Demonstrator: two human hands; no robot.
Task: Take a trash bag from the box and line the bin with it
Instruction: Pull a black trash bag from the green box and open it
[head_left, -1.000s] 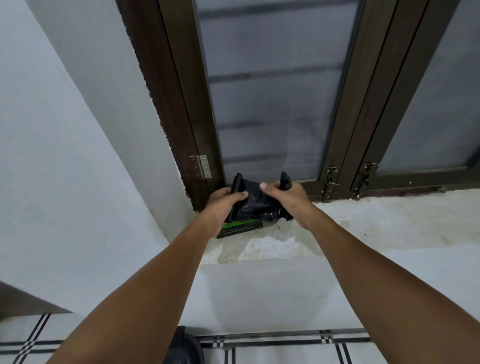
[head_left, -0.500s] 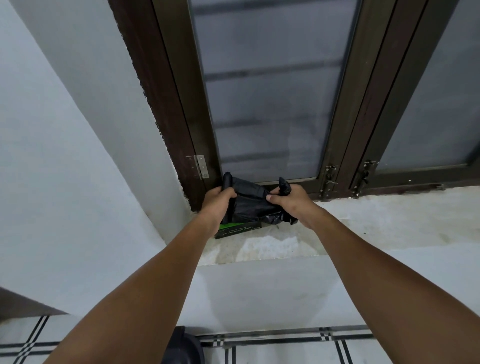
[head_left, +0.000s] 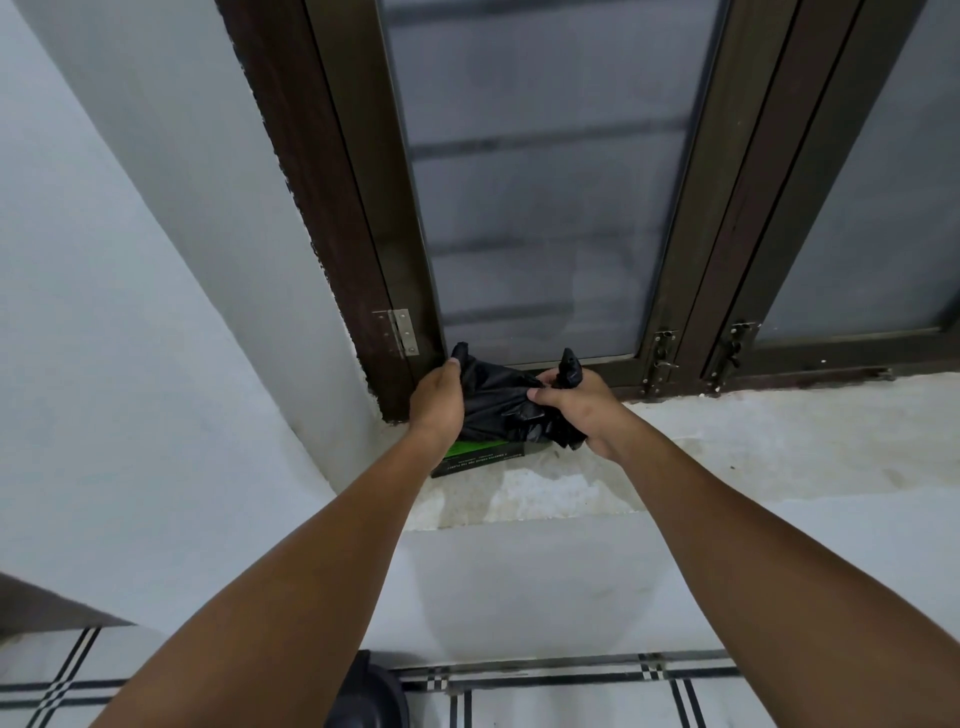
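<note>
standing by the dark bin (head_left: 371, 699) on the floor, the person reaches to the sill; left hand (head_left: 436, 400) and right hand (head_left: 576, 410) each grip an end of the trash bag (head_left: 496, 405), probably to tear it free above the green box (head_left: 478, 457).

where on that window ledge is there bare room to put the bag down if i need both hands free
The ledge lies bare to the right of the right hand, below the window latches, out to the frame's edge. A narrower bare strip runs in front of the box. The left corner is crowded: both hands, the left hand included, bunch the trash bag over the box.
</note>
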